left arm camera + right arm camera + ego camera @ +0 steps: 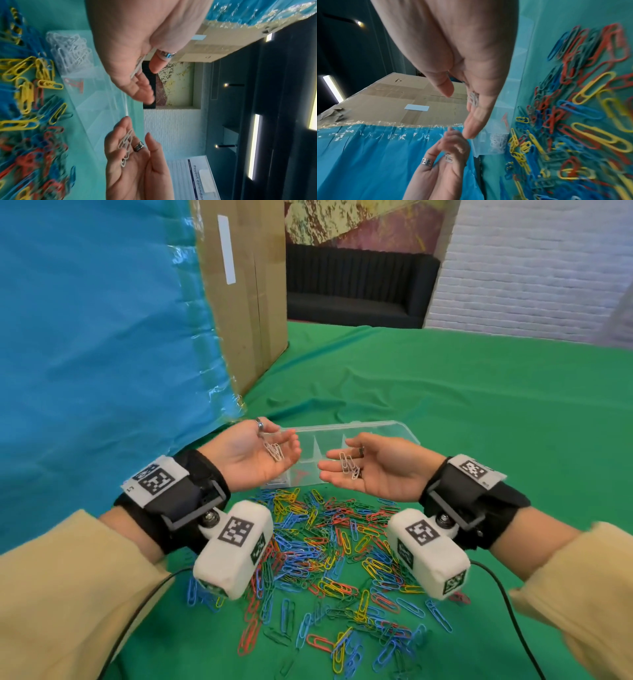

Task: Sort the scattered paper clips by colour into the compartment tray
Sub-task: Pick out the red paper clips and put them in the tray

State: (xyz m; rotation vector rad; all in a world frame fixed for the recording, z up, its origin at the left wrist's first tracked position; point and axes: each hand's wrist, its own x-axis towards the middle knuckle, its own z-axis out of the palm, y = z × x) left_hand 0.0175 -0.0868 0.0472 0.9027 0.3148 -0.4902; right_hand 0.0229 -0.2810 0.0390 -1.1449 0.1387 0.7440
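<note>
My left hand (274, 441) is held palm up over the left end of the clear compartment tray (376, 426), with a few white paper clips (274, 452) lying loose on its fingers. My right hand (342, 461) is also palm up, just right of it, carrying a few white clips (350, 466). The fingers of both hands are relaxed, not curled round the clips. In the left wrist view, one tray compartment holds a heap of white clips (70, 51). A big pile of blue, red, yellow and green clips (329, 546) lies on the green cloth below my hands.
A tall cardboard box (246, 289) with a blue plastic sheet (96, 337) stands at the left, close to the tray. The green cloth (479, 405) stretches away to the right and behind. Black cables (507, 597) run from both wrist cameras across the near edge.
</note>
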